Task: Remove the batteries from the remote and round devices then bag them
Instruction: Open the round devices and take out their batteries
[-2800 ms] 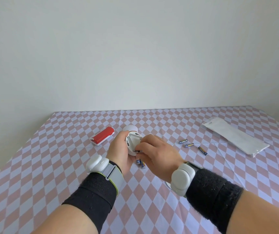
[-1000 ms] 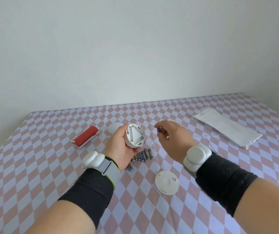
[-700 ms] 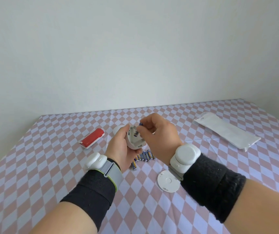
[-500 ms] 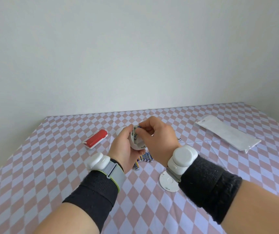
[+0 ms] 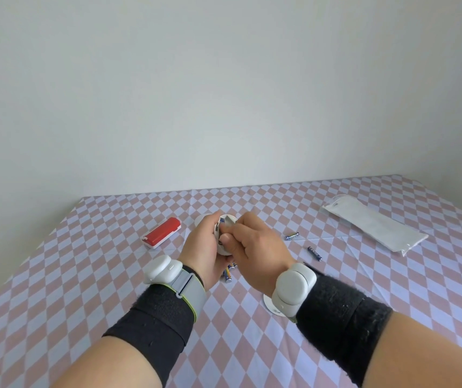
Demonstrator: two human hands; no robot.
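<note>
Starting nearest, at 5 o'clock from the hands: lid [image 5: 268,303] flat on the table [image 5: 84,275], under the right wrist. Just below the hands, a pile of batteries [image 5: 228,271]. Gripping the device [image 5: 225,223] in the left hand [image 5: 206,247], curled round its rim. Right hand [image 5: 255,247] apart one second ago with a battery pinched, now back at the device, curled into it; cannot tell whether pinching anything. Probably one more to pull out. Farther: stray batteries [image 5: 292,235] at 2 o'clock, remote [image 5: 162,232] at 10, bag [image 5: 372,224] at 2, not yet filled.
</note>
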